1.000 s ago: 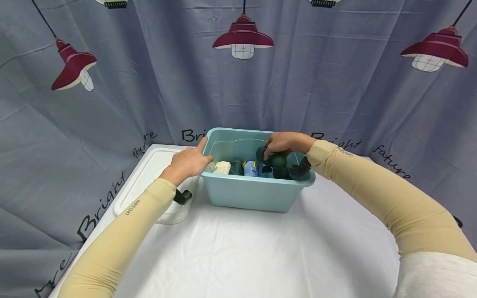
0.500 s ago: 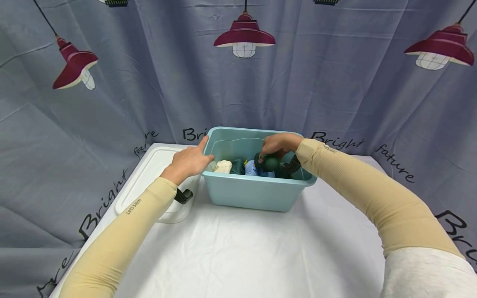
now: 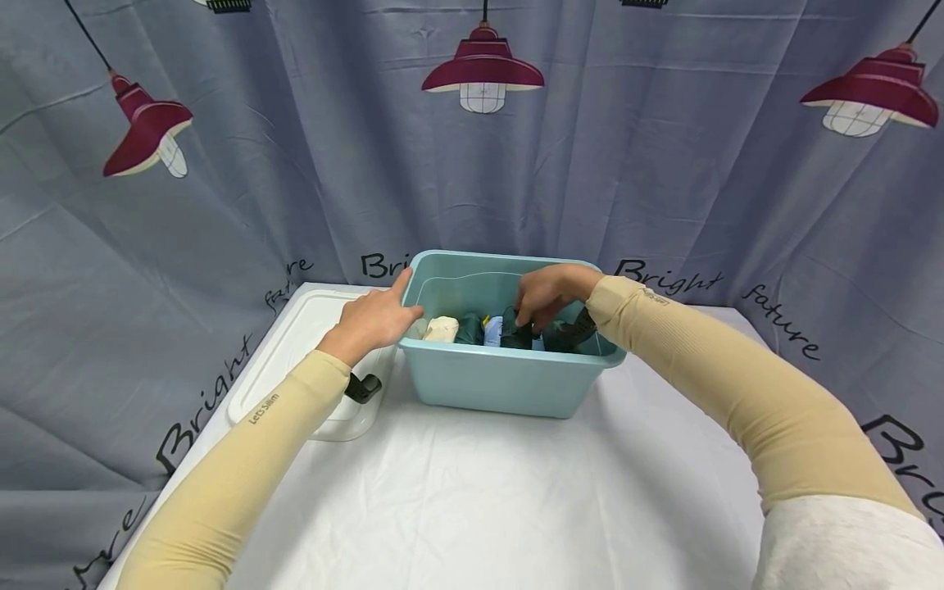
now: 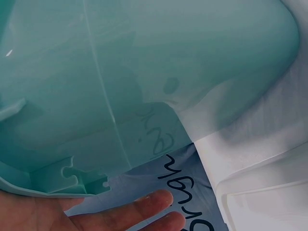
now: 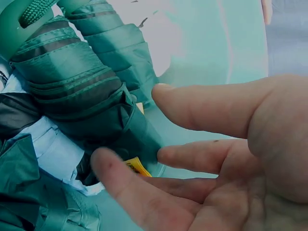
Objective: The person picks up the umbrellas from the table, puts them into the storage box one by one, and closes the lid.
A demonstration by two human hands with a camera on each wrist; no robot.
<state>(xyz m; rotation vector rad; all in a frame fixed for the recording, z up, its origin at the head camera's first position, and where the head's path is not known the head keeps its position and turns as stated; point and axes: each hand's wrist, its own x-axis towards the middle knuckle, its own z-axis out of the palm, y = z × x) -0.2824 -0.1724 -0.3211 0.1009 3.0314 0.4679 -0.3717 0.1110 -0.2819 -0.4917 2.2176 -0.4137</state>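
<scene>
A light teal storage bin (image 3: 494,381) holds several bundled things. My left hand (image 3: 371,319) rests at its left rim; in the left wrist view its fingers (image 4: 130,214) stretch out straight outside the wall. Inside the bin, my right hand (image 3: 549,291) is beside a dark green folded umbrella (image 5: 72,82) with a green handle and cord. In the right wrist view its thumb and fingers are spread apart, fingertips right at the umbrella's lower end. Another green folded umbrella (image 5: 118,48) lies alongside, and a light blue bundle (image 5: 53,149) shows under the first one.
A white lid (image 3: 295,352) lies on the white table (image 3: 479,492) left of the bin, under my left forearm. A cream bundle (image 3: 441,329) and a dark green bundle (image 3: 469,329) sit at the bin's left end. A grey-blue curtain (image 3: 332,164) hangs behind.
My right hand has moved left and lower into the bin with the dark green umbrella, which now sits among the other bundles. My left hand stays at the rim.
</scene>
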